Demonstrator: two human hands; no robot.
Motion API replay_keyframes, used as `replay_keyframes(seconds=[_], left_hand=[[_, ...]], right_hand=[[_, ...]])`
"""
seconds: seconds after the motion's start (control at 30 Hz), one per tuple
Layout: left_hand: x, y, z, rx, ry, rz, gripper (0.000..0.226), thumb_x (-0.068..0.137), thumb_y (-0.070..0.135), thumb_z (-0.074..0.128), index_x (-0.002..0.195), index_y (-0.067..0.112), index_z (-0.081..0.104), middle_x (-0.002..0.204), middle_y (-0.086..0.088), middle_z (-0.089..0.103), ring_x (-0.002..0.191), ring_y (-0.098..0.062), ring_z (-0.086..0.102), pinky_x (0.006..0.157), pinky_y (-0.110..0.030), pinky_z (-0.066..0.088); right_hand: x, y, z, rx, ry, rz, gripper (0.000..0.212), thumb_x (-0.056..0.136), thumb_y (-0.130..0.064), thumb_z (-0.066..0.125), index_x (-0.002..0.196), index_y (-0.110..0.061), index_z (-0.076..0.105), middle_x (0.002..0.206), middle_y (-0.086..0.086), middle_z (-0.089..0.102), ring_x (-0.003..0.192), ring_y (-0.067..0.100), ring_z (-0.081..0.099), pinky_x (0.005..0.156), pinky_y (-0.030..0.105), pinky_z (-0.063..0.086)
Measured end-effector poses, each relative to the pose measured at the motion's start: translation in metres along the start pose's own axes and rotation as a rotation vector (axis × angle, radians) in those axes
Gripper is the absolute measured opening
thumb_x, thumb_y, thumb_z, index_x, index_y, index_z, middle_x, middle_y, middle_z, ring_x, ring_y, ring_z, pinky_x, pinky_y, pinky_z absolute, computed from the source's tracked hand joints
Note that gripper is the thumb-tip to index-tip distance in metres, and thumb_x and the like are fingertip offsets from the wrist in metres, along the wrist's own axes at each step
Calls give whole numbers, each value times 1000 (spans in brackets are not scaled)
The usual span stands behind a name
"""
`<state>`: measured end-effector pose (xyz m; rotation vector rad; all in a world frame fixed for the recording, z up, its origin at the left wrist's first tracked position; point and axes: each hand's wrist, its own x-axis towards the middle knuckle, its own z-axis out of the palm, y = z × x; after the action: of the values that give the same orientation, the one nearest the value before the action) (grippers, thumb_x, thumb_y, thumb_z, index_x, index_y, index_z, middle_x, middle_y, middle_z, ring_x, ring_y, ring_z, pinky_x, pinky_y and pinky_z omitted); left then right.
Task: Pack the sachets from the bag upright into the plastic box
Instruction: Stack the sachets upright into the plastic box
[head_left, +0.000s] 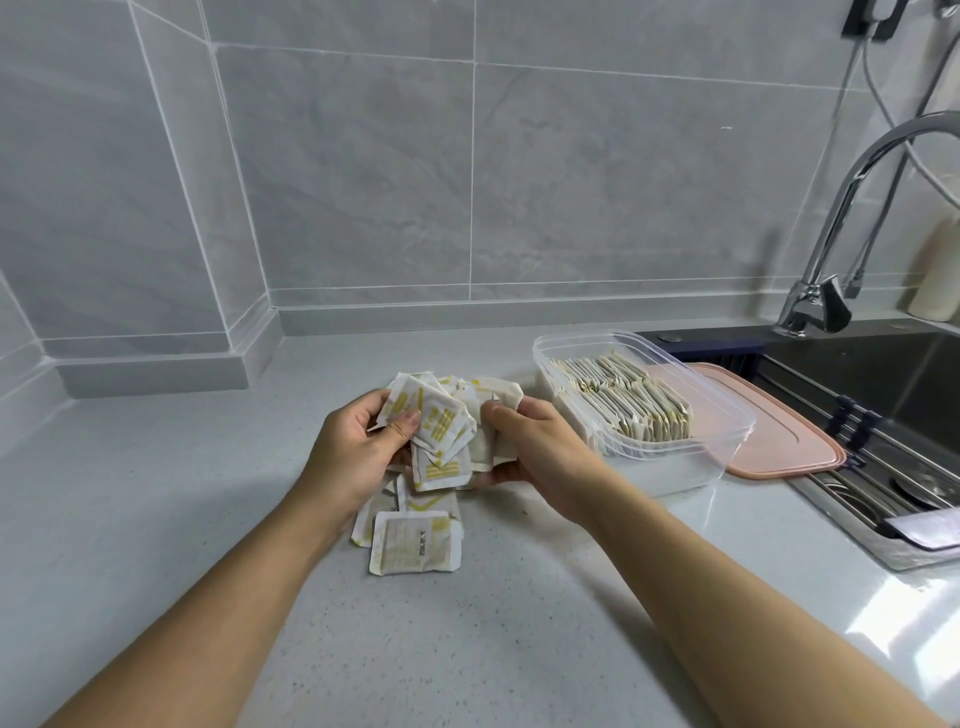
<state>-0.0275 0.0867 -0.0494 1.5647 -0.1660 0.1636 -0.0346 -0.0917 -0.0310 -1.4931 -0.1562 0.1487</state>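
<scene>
Left hand (358, 447) and right hand (535, 441) both gripped a crumpled bunch of flat, square paper sachets (441, 428) above the speckled grey tabletop (519, 623). Clear rectangular plastic box (670, 470), just right, held upright rows.

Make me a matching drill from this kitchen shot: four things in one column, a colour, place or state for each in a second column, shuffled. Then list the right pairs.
Things
1. box
2. lid
3. faucet
4. left hand

States
A. pink, flat by the sink
B. grips a bunch of sachets
C. chrome, arched over the sink
D. clear, partly filled with a standing row

Pairs: 1-D, 2-A, 3-C, 4-B
</scene>
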Motion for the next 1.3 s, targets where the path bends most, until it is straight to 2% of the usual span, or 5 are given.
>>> replay_keyframes(seconds=[0.4, 0.6, 0.73, 1.2, 1.3], left_hand=[[-4, 9, 6, -151, 108, -57, 9, 89, 6, 60, 92, 8, 69, 77, -4, 73, 67, -17, 71, 54, -26, 57], [-1, 3, -4, 314, 68, 85, 13, 92, 11, 59, 84, 18, 65, 65, -2, 69, 55, -18, 65, 55, -32, 55], [-4, 4, -1, 358, 21, 135, 13, 88, 9, 65, 85, 22, 68, 57, 1, 67, 47, -12, 60, 47, -25, 50], [-2, 6, 7, -82, 87, 2, 16, 85, 1, 65, 95, 12, 70, 67, -7, 72, 56, -14, 67, 56, -20, 56], [-2, 4, 6, 36, 30, -12, 15, 90, 8, 61, 83, 16, 71, 60, -3, 68, 50, -14, 60, 53, -21, 53]], right_hand=[[1, 9, 0, -75, -141, -44, 16, 89, 3, 60, 97, -10, 64, 93, 10, 70, 82, 23, 68, 74, 38, 59], [5, 9, -6, 108, -81, -15, 19, 97, 0, 48, 107, -9, 61, 91, 7, 69, 74, 17, 67, 58, 25, 54], [5, 10, -3, 92, -109, -33, 21, 100, -3, 43, 112, -7, 59, 89, 4, 68, 72, 14, 65, 59, 26, 53], [5, 16, 2, -168, -190, -166, 23, 96, -1, 52, 104, -20, 62, 103, 7, 68, 98, 20, 64, 94, 42, 52], [8, 20, 2, -217, -177, -202, 22, 97, -2, 50, 103, -20, 62, 107, 14, 67, 101, 21, 61, 99, 44, 48]])
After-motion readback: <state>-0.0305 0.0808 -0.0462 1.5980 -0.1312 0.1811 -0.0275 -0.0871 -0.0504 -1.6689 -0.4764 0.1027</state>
